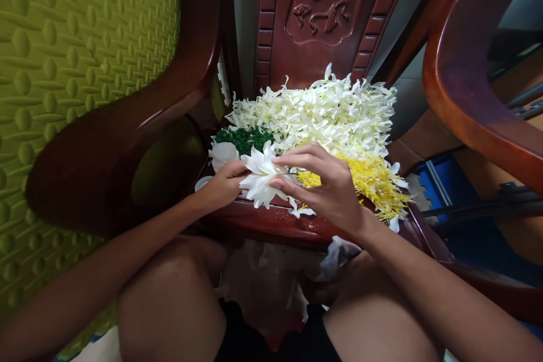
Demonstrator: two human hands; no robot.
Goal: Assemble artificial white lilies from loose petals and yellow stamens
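Note:
A layered white petal flower (263,175) is held just in front of the chair seat. My left hand (227,184) is closed on its left side, with the fingertips partly hidden behind the petals. At the flower's right side, my right hand (326,181) pinches the petals between thumb and forefinger. A thin dark wire or needle (290,173) runs between those fingers; its ends are hidden. Behind my hands lies a big heap of white petal pieces (322,110). Yellow stamen-like strands (373,181) lie under and beside my right hand.
All this rests on a carved dark wooden chair (271,223). A dark green clump (244,138) and white rounded petals (223,154) are at the left, near a small white round container (202,182). A loose white petal piece (302,209) lies near the front edge.

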